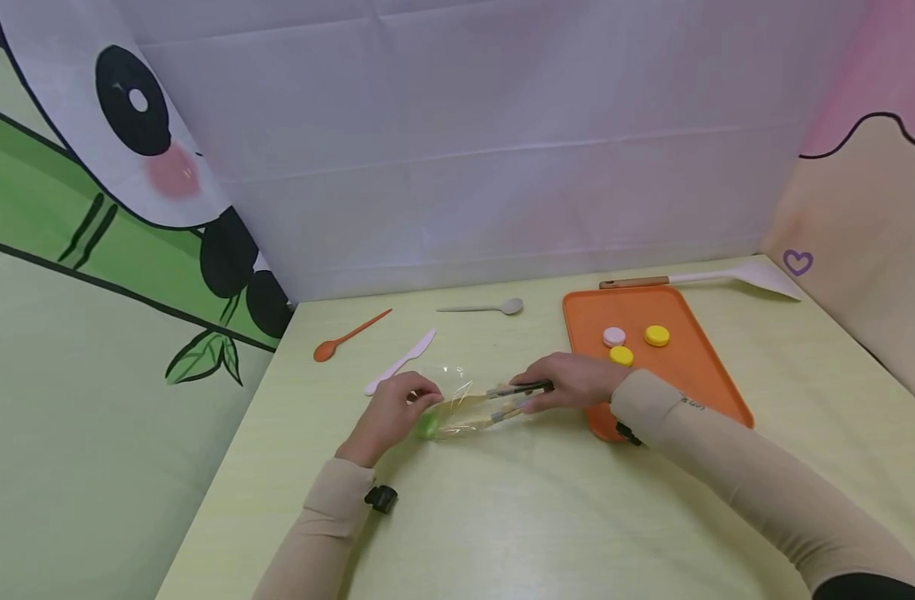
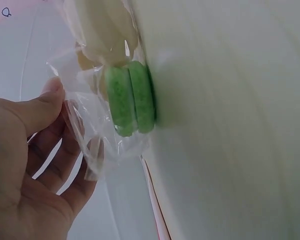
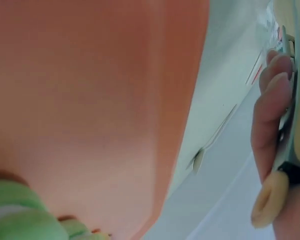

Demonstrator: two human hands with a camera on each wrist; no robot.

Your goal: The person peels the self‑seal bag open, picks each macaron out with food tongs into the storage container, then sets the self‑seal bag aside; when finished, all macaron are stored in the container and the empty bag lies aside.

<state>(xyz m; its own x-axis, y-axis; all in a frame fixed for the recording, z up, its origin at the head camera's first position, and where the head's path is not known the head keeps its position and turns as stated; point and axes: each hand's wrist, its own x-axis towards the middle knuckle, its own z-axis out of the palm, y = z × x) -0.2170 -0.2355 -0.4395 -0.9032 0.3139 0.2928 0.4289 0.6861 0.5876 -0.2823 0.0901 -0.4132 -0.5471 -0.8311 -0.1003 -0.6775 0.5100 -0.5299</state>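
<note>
My left hand (image 1: pixel 396 412) pinches the edge of a clear plastic bag (image 1: pixel 457 387) between thumb and fingers. Inside the bag lies a green macaron (image 2: pixel 130 97), seen on edge in the left wrist view and close over the tabletop. My right hand (image 1: pixel 573 382) grips a pair of tongs (image 1: pixel 528 388) with dark handle parts and cream-coloured tips. Those tips (image 2: pixel 102 30) reach into the bag from the right, beside the macaron. Part of the tongs is hidden behind the fingers of my right hand in the head view.
An orange tray (image 1: pixel 690 367) under my right forearm bears yellow macarons (image 1: pixel 657 336), a pink one (image 1: pixel 613 337) and green ones (image 3: pixel 20 215). Behind it lies a wooden-handled spatula (image 1: pixel 727 275). An orange spoon (image 1: pixel 326 350), lilac knife (image 1: pixel 401 362) and grey spoon (image 1: pixel 512 307) lie farther back.
</note>
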